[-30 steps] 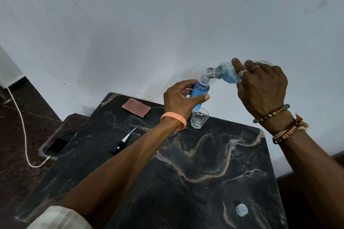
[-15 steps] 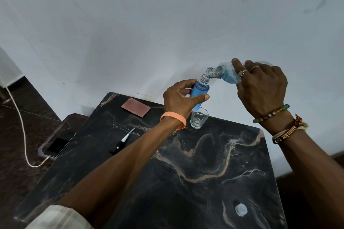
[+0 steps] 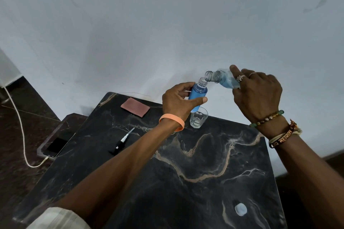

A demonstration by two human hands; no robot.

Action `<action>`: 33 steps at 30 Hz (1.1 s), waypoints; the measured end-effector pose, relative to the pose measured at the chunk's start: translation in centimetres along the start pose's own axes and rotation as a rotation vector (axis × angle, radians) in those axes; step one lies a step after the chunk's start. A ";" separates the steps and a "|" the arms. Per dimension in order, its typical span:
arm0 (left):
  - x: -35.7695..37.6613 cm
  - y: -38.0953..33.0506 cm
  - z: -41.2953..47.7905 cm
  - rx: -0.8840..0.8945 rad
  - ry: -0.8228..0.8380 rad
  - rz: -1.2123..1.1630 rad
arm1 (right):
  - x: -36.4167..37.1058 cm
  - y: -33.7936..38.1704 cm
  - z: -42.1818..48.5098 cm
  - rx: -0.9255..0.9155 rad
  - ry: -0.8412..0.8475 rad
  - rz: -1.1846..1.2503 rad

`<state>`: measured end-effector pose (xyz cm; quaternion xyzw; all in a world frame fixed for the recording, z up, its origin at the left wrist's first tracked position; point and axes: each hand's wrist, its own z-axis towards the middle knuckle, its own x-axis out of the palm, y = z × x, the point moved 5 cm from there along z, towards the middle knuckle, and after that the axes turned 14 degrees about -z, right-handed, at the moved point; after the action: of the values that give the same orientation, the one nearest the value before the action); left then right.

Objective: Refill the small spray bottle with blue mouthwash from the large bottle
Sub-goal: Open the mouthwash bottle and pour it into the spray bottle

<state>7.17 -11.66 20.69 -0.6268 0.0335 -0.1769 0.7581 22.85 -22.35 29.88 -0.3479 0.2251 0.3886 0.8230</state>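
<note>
My left hand [image 3: 178, 101] grips the small spray bottle [image 3: 197, 95], uncapped, upright and nearly full of blue liquid, in the air above the table's far edge. My right hand [image 3: 257, 93] holds the large clear bottle [image 3: 222, 79] tipped on its side, its open mouth just above and to the right of the small bottle's neck. Blue mouthwash lies in the large bottle's lower body. The spray pump head [image 3: 121, 142] with its white tube lies on the black marble table [image 3: 195, 182], left of my forearm.
A small clear glass [image 3: 198, 119] stands on the table under the small bottle. A reddish pad [image 3: 135, 107] lies at the far left corner. A pale round cap [image 3: 240, 209] rests near the front right. A phone [image 3: 55, 147] with a white cable lies on a low ledge to the left.
The large bottle's mouth has lifted slightly and tilted back from the small bottle's neck. Both hands stay in nearly the same place.
</note>
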 end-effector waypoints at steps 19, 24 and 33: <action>-8.2 10.0 -2.4 -0.219 -0.054 0.172 | 9.9 12.9 -10.8 0.237 0.709 0.524; -11.8 13.3 -3.4 -0.289 -0.078 0.228 | 11.5 17.2 -13.2 0.273 0.748 0.726; -16.3 18.7 -5.2 -0.364 -0.089 0.317 | 13.6 23.0 -15.8 0.295 0.883 0.779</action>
<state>-5.24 -8.67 -1.14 -0.7470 0.1294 -0.0192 0.6518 11.07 -17.14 1.61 -0.2507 0.7076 0.4448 0.4885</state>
